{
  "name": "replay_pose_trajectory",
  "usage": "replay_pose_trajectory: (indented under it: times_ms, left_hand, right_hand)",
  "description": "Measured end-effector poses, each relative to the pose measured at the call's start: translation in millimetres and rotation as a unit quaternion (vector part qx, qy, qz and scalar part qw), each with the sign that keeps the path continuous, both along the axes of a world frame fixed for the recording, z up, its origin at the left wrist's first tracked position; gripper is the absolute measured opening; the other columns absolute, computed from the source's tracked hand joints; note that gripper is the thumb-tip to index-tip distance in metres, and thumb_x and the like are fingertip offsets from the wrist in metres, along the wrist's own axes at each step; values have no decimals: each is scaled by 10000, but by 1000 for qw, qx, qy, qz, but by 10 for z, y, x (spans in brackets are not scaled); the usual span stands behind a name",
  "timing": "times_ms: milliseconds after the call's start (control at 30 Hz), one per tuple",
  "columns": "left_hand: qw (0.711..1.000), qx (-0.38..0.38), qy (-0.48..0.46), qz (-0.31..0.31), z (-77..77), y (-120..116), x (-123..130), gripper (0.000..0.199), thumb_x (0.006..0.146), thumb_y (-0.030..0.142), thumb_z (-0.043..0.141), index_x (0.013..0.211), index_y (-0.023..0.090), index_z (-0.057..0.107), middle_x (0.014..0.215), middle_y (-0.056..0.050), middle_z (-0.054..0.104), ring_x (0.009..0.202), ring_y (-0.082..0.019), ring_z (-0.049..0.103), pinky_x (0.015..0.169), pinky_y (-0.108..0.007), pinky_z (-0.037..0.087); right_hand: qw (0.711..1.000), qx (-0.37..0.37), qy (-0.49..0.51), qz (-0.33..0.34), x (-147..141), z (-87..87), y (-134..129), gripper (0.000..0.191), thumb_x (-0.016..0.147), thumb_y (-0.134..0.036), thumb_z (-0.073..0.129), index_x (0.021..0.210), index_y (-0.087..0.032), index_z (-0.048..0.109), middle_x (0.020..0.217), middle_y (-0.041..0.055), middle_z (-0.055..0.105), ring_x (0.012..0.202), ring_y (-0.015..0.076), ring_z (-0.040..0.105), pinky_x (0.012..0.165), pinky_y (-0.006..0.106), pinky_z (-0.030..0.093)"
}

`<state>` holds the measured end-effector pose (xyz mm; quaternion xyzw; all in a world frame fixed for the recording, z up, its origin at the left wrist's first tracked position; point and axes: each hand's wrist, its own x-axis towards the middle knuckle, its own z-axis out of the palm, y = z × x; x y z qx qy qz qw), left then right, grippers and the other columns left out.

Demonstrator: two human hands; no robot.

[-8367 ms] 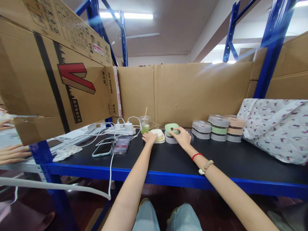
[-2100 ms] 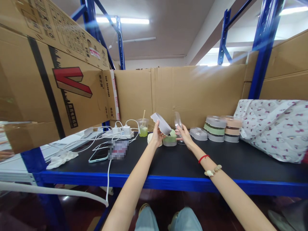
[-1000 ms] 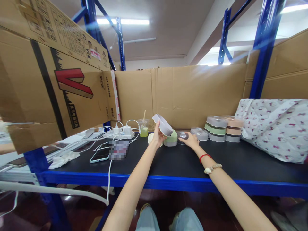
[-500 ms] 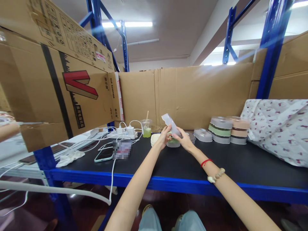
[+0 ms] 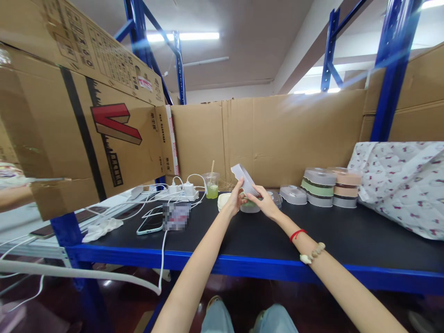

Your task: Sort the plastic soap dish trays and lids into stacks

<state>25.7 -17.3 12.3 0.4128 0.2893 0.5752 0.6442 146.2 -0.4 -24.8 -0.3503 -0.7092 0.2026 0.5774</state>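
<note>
Above the dark tabletop, a grey plastic box [image 5: 243,177] with a wavy edge is tilted between my two hands. My left hand [image 5: 235,200] is closed on its lower left side. Fingers of my right hand [image 5: 264,202] grip the lower right end. Directly beneath them, a grey container [image 5: 249,209] with some green showing rests on the table, partly covered by the hands. To its left sits a cream container [image 5: 223,200], partly hidden by my left hand. A clear plastic piece [image 5: 276,199] lies just right of my right hand.
Right of my hands are a single grey box [image 5: 293,195] and stacked grey, green and peach boxes [image 5: 317,188], beside a patterned white cloth [image 5: 402,189]. Leftward stand a cup of green drink [image 5: 212,188], a phone [image 5: 150,225] and tangled white cables. A person's arm [image 5: 15,198] shows far left.
The grey box has turned slightly in my hands, showing more of its inside. My right fingers have shifted a little down and left. The other person's arm has moved slightly.
</note>
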Motion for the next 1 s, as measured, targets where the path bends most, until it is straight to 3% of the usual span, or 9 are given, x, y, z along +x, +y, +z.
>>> replay_pose_trajectory:
  times_ms: [200,367,500,667,800,900,1000]
  left_hand:
    - [1000,7,11,-1,-3,8,-3,401,706,543,601,836,163,579,676,-4,569,528,-77,508,446,-171,347]
    - [1000,13,10,-8,7,-6,-16,422,750,566,531,823,154,591,598,3,537,487,-77,480,427,-174,336]
    - [1000,19,0,0,8,8,-35,491,780,591,447,873,137,608,604,-23,564,478,-100,492,398,-189,328]
    - [993,16,-66,97,37,49,-93,553,866,522,241,975,116,600,729,-74,634,517,-153,578,402,-236,370]
    - [982,-10,-1,189,65,65,-118,320,872,295,352,944,94,590,770,-65,643,528,-119,605,524,-231,484]
    - [957,-51,95,270,44,91,-108,172,817,148,457,932,77,563,772,-70,638,544,-99,619,568,-193,507]
    - [939,-63,152,301,-13,138,-104,233,747,73,539,980,70,528,886,-106,647,525,-106,619,534,-200,506]
  right_hand:
    - [1000,3,25,0,-8,6,1,621,634,-605,600,1101,-196,631,1127,82,586,1021,215,555,797,321,469]
    - [998,-23,62,-5,-18,24,11,699,650,-718,481,1019,-144,632,1025,107,635,929,229,586,804,359,468]
    - [996,-1,72,-59,-17,32,-4,714,652,-714,481,1054,-142,624,1043,113,618,936,227,582,807,359,468]
    - [978,3,31,-205,3,93,-121,451,649,-516,647,1009,-246,669,1081,63,585,946,218,581,798,345,472]
    - [954,-45,5,-298,35,151,-200,352,676,-450,670,981,-275,684,1053,45,593,928,227,591,809,368,468]
    - [946,-44,8,-320,60,143,-175,353,652,-437,697,966,-276,693,1054,51,586,931,237,594,807,377,473]
    - [952,0,10,-305,75,103,-107,382,574,-366,759,926,-228,704,1066,78,568,966,247,588,838,372,477]
